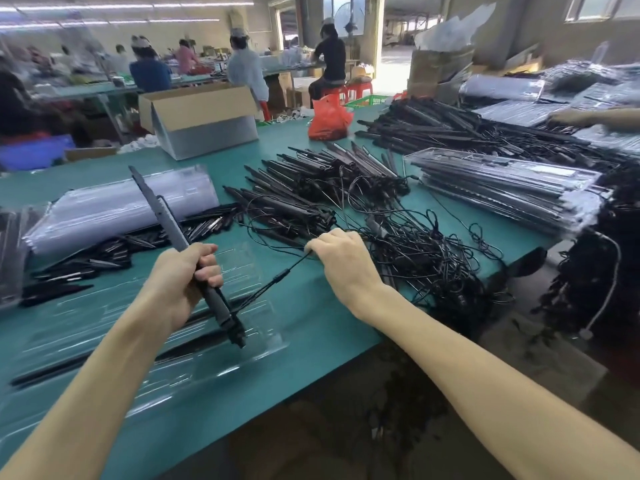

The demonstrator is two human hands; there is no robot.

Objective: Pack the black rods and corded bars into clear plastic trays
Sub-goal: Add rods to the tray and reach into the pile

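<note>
Forearms reach in from 6 o'clock over the tray [266, 348], which lies on the green table [311, 341] with what looks like 1 rod [41, 374] in it along its near side. Left hand [183, 282] is wrapped in a fist round the lower shaft of a bar [162, 213], with the tip tilted toward 11 o'clock and the butt end just above the tray. Right hand [343, 261] pinches the cord [277, 273], which is drawn taut from the butt toward 2 o'clock, where the tangle [426, 265] lies.

The bar looks light and stiff — a grip at the thick handle end should steer it well. The cord is limp and likely to snag in the tangle, so it is best held close to the butt and gathered before seating. The tray looks thin and flexible — hard pressing could buckle it. More bars [311, 188] are heaped at 12 o'clock.
</note>
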